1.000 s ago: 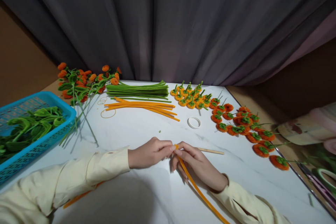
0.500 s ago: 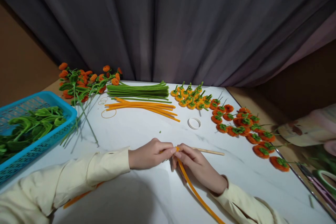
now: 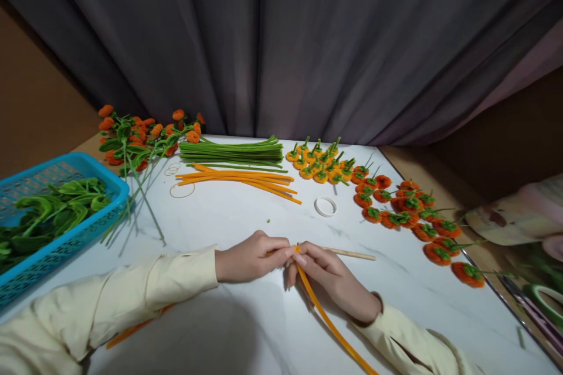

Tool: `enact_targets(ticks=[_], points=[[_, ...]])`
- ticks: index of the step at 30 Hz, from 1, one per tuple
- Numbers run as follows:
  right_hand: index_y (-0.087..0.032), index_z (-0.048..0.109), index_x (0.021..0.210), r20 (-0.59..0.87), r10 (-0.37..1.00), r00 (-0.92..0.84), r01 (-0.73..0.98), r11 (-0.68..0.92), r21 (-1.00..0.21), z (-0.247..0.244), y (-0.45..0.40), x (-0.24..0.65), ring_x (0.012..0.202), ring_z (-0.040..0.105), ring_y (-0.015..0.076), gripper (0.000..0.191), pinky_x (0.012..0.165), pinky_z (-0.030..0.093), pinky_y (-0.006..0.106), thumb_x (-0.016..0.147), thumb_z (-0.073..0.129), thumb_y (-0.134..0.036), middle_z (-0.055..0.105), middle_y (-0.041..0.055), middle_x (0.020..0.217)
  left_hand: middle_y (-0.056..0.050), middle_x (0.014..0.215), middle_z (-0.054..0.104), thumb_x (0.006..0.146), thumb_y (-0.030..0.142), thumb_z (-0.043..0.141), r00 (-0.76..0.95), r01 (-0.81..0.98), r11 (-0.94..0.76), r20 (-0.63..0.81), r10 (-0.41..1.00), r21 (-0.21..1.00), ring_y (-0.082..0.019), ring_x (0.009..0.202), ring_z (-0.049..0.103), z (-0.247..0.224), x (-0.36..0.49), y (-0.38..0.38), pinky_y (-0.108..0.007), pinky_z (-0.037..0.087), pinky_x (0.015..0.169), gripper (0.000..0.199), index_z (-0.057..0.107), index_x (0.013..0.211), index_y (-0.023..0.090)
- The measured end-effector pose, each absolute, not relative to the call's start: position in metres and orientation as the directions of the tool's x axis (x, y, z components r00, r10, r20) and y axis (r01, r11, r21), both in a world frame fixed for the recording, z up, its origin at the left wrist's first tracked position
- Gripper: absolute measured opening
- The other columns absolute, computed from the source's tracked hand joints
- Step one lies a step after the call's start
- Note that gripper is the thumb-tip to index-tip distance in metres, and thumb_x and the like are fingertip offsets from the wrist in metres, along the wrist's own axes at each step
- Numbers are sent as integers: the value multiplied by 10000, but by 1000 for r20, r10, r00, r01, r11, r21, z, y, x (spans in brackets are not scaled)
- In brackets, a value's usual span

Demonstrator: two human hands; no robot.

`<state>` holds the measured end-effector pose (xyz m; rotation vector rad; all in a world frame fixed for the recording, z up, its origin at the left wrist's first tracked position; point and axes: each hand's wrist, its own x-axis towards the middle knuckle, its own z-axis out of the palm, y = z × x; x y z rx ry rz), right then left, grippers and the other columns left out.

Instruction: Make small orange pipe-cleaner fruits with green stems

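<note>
Fingertips of my left hand (image 3: 255, 256) and my right hand (image 3: 332, 275) meet over the table, both pinching one end of a yellow-orange pipe cleaner (image 3: 328, 322). Its long free part curves down past my right palm to the bottom edge. Behind my right fingers a thin wooden stick (image 3: 352, 254) points right; its other end is hidden by my hands, so I cannot tell whether the pipe cleaner is wound on it. Partly under my left sleeve lies more orange pipe cleaner (image 3: 132, 333).
Beyond my hands lie orange pipe cleaners (image 3: 237, 177), green pipe cleaners (image 3: 233, 151) and a white tape roll (image 3: 325, 206). Yellow flower heads (image 3: 320, 165) and orange flower heads (image 3: 407, 204) spread rightward. At left are a blue basket (image 3: 94, 211) of green leaves and stemmed flowers (image 3: 143, 135).
Hardly anything differs: my fingers have shifted very slightly at the pinched end, and the wooden stick has moved a touch. Everything else stays put.
</note>
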<state>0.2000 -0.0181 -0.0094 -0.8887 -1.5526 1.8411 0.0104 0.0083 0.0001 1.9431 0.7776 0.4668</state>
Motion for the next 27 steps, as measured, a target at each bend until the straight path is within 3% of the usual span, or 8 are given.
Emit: enact_targets(ticks=[3, 12, 19, 27], points=[[-170, 513, 857, -145, 769, -623, 2, -183, -983, -10, -19, 200, 523, 466, 96, 277, 525, 362, 247, 931, 394, -409, 616, 29, 701, 47, 561, 428, 914, 280, 346, 724, 318, -335, 1, 690, 887, -69, 524, 383, 1, 11, 8, -182, 318, 531, 310, 478, 667, 147], [-176, 524, 810, -121, 778, -616, 52, -114, -992, -8, -18, 201, 662, 541, 147, 306, 669, 393, 297, 932, 380, -417, 616, 26, 689, 52, 543, 408, 918, 293, 344, 733, 314, -350, 9, 681, 882, -67, 511, 376, 0, 10, 9, -182, 310, 523, 326, 464, 650, 150], [-185, 515, 723, -71, 779, -623, 279, 137, -950, -2, -18, 201, 637, 504, 139, 382, 649, 380, 282, 947, 308, -414, 557, 23, 694, 58, 522, 367, 908, 265, 344, 757, 299, -352, 4, 654, 887, -68, 497, 339, 0, 9, 9, -185, 290, 508, 314, 418, 623, 159], [-219, 383, 770, 32, 773, -634, 479, 425, -768, -4, -22, 200, 541, 424, 124, 240, 537, 324, 250, 959, 258, -298, 446, -20, 638, 54, 515, 375, 891, 235, 348, 769, 288, -352, 4, 639, 891, -66, 491, 349, 4, 10, 9, -178, 294, 503, 298, 388, 605, 162]])
